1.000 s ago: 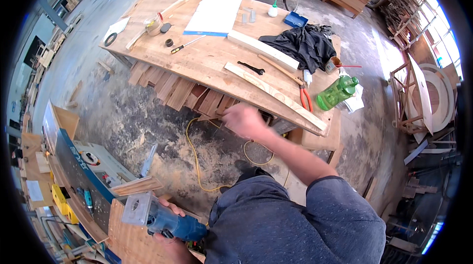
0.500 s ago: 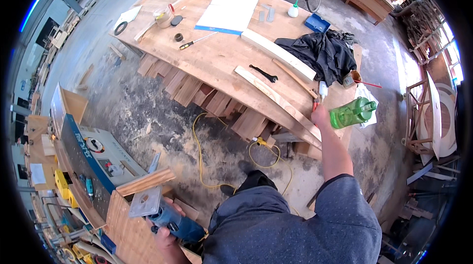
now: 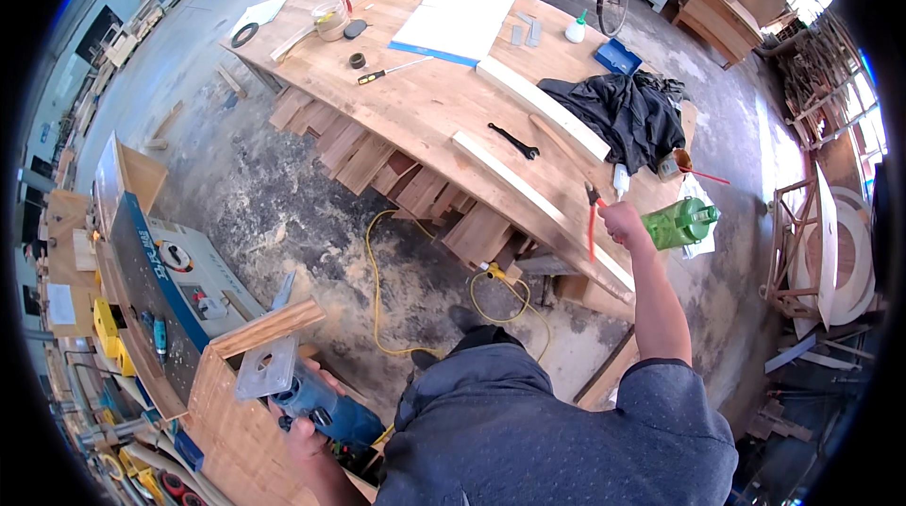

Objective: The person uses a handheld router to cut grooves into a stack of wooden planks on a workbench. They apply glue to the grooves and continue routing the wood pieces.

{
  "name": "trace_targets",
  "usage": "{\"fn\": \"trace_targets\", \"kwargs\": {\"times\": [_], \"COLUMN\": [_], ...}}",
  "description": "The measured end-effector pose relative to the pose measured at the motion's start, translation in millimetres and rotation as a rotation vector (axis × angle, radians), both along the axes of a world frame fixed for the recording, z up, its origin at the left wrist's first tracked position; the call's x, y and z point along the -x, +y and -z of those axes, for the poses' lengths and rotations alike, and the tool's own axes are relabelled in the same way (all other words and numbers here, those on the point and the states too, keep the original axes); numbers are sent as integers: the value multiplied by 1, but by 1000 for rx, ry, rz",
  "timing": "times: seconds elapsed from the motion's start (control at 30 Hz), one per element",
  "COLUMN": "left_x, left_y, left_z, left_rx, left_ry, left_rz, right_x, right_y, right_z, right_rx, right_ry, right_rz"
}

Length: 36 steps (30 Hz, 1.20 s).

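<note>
Low on the left, my left hand point(image 3: 304, 437) grips a blue handheld power tool, which looks like a trim router point(image 3: 332, 410), tilted so its clear square base plate point(image 3: 268, 369) faces up and left. My right hand point(image 3: 623, 224) reaches over the near right corner of the wooden workbench point(image 3: 396, 114), closed on red-handled pliers point(image 3: 593, 196) with dark jaws pointing away. Just right of that hand is a green translucent bottle point(image 3: 681, 223) lying near a white sheet. A white tube point(image 3: 620, 178) and a wooden-handled hammer point(image 3: 562, 141) lie beyond the hand.
A dark wrench point(image 3: 515, 141), screwdriver point(image 3: 392, 71), wood strips point(image 3: 514, 182), white board point(image 3: 456, 17), black cloth point(image 3: 618, 114) and blue box point(image 3: 617, 57) lie on the bench. A yellow cord point(image 3: 376, 284) runs across the floor. Planks point(image 3: 363, 161) are stacked below; a machine point(image 3: 179, 256) stands left.
My right hand has lifted the pliers, and they now show clear of the hammer. The view has shifted slightly. My left hand still holds the router, nearly in place.
</note>
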<state>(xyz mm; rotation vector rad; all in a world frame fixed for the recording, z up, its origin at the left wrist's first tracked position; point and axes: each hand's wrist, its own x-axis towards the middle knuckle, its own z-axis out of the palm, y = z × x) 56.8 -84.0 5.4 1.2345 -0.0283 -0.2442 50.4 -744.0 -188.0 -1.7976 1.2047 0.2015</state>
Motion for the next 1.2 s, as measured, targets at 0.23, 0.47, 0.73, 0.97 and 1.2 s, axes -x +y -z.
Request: {"fn": "trace_targets", "kwargs": {"times": [0.23, 0.47, 0.73, 0.97, 1.2], "left_x": [10, 19, 48, 81, 118], "left_y": [15, 57, 109, 121, 148], "left_z": [1, 8, 10, -10, -11], "left_rx": [49, 225, 66, 215, 87], "left_ry": [-48, -59, -149, -217, -307], "left_rz": [-35, -58, -95, -101, -238], "right_x": [16, 18, -53, -65, -55], "right_y": [6, 131, 311, 421, 485], "right_z": [-18, -74, -193, -274, -318], "right_rx": [-143, -502, -1236, -1061, -465], "right_ry": [-92, -551, -942, -703, -685], "right_rz": [279, 107, -377, -1034, -1622]}}
